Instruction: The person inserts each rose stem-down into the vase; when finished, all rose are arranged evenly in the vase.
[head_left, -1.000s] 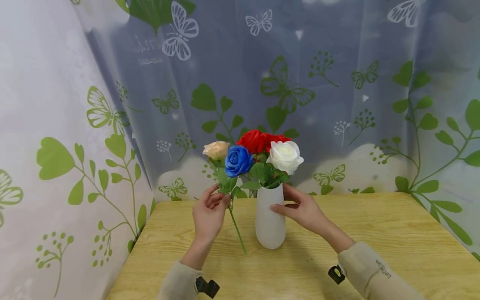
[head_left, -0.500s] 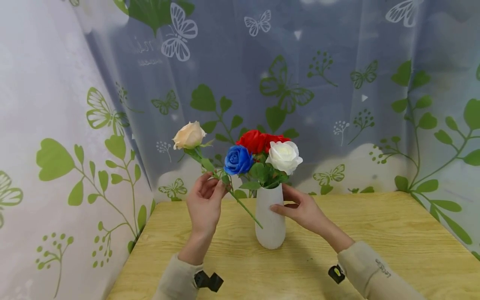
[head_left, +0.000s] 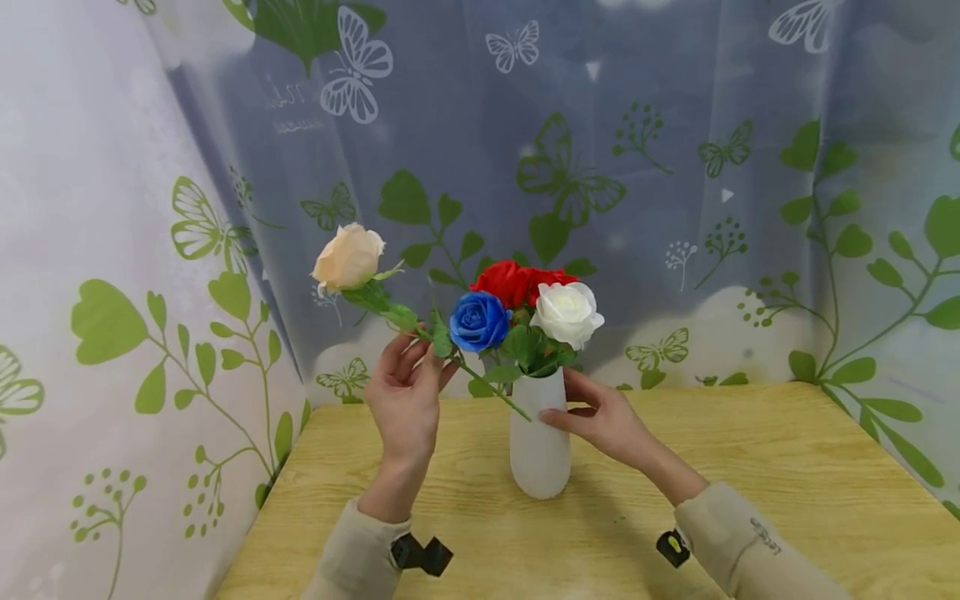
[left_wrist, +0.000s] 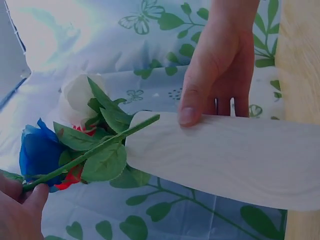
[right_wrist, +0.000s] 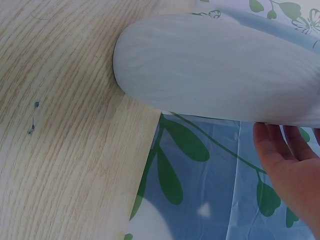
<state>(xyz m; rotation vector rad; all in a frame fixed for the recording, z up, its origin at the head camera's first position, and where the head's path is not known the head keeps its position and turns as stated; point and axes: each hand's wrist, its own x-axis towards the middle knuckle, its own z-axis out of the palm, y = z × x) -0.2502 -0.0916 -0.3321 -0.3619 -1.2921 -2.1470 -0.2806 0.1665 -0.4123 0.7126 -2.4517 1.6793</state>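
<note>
My left hand (head_left: 406, 400) pinches the green stem of a cream rose (head_left: 348, 258). That rose leans up and to the left, and its stem (left_wrist: 95, 154) slants down to the right. The stem's lower end crosses in front of the white vase (head_left: 541, 458), below the rim. Whether it touches the vase, I cannot tell. My right hand (head_left: 606, 417) holds the upright vase near its top, thumb in front and fingers behind. In the vase stand a blue rose (head_left: 478, 321), a white rose (head_left: 567, 315) and red roses (head_left: 507, 282).
The vase stands on a light wood-grain table (head_left: 675, 517). A printed curtain (head_left: 465, 108) with butterflies and leaves hangs behind it and along both sides. Black wrist devices sit at both sleeves, the left device (head_left: 422, 555) and the right device (head_left: 672, 548).
The cream rose has tilted left and risen, coming out from beside the blue rose. Its stem end swung up and right across the vase. My right hand and the vase have stayed put.
</note>
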